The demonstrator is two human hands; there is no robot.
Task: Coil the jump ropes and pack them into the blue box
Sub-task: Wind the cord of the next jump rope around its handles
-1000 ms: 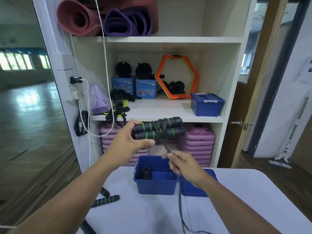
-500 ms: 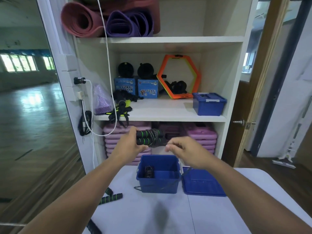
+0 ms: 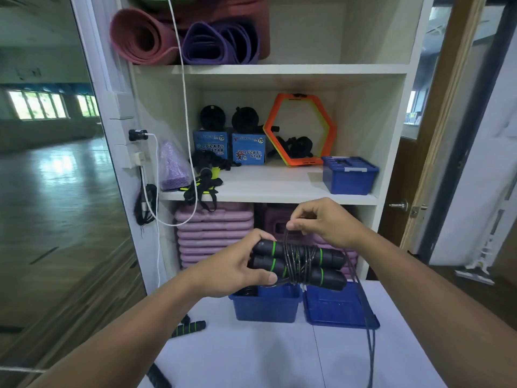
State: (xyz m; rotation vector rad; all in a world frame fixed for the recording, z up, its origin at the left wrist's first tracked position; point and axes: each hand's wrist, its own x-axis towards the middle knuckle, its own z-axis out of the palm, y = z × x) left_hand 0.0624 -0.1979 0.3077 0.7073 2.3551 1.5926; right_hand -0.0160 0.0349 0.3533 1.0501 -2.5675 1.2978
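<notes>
My left hand [image 3: 237, 268] grips the left ends of two black jump rope handles with green rings [image 3: 324, 264], held side by side above the open blue box [image 3: 265, 305]. Thin black rope is wound several times around the middle of the handles. My right hand [image 3: 321, 222] pinches the rope just above the handles; the loose rope [image 3: 368, 326] hangs down past the right end to the white table [image 3: 251, 357]. Something dark lies inside the box at its left, mostly hidden.
The box's blue lid [image 3: 338, 310] lies flat to its right. More green-ringed handles [image 3: 188, 329] lie at the table's left edge, another [image 3: 158, 376] near the front. Behind stands a white shelf with a closed blue box [image 3: 348, 175], mats and pink steps.
The handles came lower and nearer to me. My right hand moved from below the handles, round them, to above them, adding a turn of rope.
</notes>
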